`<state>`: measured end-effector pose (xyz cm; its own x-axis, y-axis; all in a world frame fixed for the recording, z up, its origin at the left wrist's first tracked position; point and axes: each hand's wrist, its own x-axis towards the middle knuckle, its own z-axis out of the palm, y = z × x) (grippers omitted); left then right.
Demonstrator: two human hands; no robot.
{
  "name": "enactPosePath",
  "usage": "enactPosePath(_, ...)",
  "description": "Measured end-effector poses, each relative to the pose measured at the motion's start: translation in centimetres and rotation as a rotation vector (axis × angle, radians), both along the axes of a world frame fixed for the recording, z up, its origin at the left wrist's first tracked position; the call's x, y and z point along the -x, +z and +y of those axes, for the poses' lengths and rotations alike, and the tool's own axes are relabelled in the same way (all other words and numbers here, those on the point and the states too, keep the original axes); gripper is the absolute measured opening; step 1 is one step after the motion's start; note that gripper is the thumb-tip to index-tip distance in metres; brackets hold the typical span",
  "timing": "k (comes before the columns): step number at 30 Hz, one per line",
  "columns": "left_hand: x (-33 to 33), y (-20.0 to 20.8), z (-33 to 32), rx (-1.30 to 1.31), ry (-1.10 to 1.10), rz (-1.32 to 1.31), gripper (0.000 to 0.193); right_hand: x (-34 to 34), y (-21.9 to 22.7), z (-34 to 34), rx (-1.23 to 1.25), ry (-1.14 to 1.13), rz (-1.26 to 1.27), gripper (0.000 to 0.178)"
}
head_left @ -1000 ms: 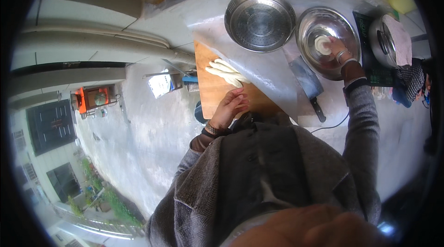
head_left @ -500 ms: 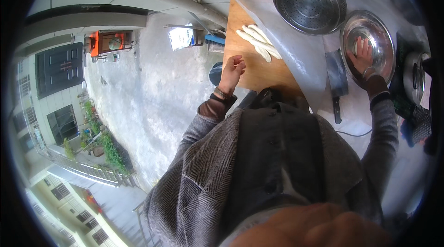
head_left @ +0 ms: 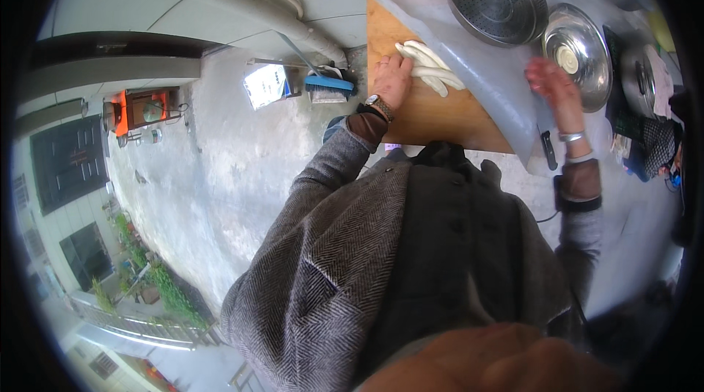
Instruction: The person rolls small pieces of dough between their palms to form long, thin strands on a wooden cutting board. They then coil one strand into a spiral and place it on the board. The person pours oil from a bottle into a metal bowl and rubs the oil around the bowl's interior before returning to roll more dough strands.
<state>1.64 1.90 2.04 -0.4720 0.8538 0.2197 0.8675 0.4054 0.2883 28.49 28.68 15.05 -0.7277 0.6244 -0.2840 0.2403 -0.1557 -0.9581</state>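
Several white strips that look like dough [head_left: 433,69] lie bunched on a wooden board [head_left: 447,115]. My left hand [head_left: 393,82] is at their left end, fingers apart and bent down, the fingertips at or against the strips. My right hand [head_left: 555,84], smeared by motion, hovers between the board and a shiny steel bowl [head_left: 596,73]; whether it holds anything is unclear. A pale round patch shows at the bowl's bottom. Below that hand, the black handle of a knife [head_left: 548,150] sticks out, while the blade is mostly hidden.
Clear plastic sheeting [head_left: 488,91] covers the board's right part and the surface beyond. A perforated steel steamer pan [head_left: 497,0] stands at the back. Far right are a metal pot [head_left: 640,82] and a dark mesh bag [head_left: 658,139]. A blue broom [head_left: 330,83] leans left of the board.
My right hand has come out of the steel bowl and moved left. My left hand has moved forward and right to the white strips. The whole view has shifted slightly.
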Motion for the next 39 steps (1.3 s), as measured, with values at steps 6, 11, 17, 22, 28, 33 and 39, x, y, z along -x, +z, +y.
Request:
enactPosePath(6,0.6,-1.1,-2.5,-0.087,-0.316,-0.138,0.034,5.2,-6.6,-12.4,0.109,0.309,-0.095,0.031)
enactPosePath(11,2.5,-1.8,-0.2,-0.429,0.031,-0.537,0.038,6.6,-12.4,-14.5,0.413,0.028,-0.325,0.025)
enactPosePath(17,5.6,-2.8,5.2,-0.131,0.021,-0.528,0.058,7.3,-13.8,-15.0,0.642,-0.402,0.067,0.029)
enactPosePath(22,5.7,-2.1,4.6,0.054,0.005,-0.486,0.042,7.6,-14.7,-12.6,0.27,-0.35,0.052,0.035)
enactPosePath(28,5.6,-3.0,2.5,-0.056,-0.011,-1.062,0.028,9.2,-14.5,-10.6,-0.527,0.027,-0.203,0.039)
enactPosePath(33,6.1,-4.4,1.0,-0.226,0.249,-1.371,0.026,15.3,-12.8,-13.7,-1.093,0.37,0.002,0.051)
enactPosePath(39,5.7,-4.4,-1.8,-0.179,0.128,-0.8,0.029,17.9,-13.7,-14.8,-1.341,0.564,-0.236,0.068)
